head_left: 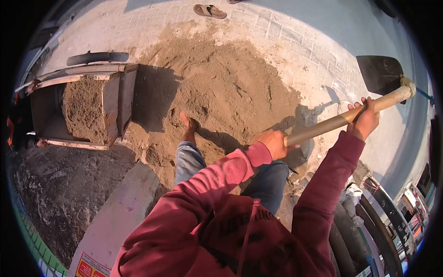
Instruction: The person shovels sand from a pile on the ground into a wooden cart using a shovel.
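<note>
A hoe with a dark flat blade (pixel 380 73) and a thick wooden handle (pixel 323 127) is raised on the right side of the head view. My left hand (pixel 273 144) is closed around the near end of the handle. Farther up, closer to the blade, my right hand (pixel 365 121) grips the same handle. The blade is in the air, apart from the sand pile (pixel 226 87) that spreads in front of me. My bare foot (pixel 188 123) stands in the sand.
At left stands a wooden box cart (pixel 121 99) with sand (pixel 85 108) inside and a wheel (pixel 97 57) beside it. Another person's hands (pixel 42 142) hold its sides. A sandal (pixel 210 11) lies on the paving. Pipes (pixel 376 226) and clutter are at lower right.
</note>
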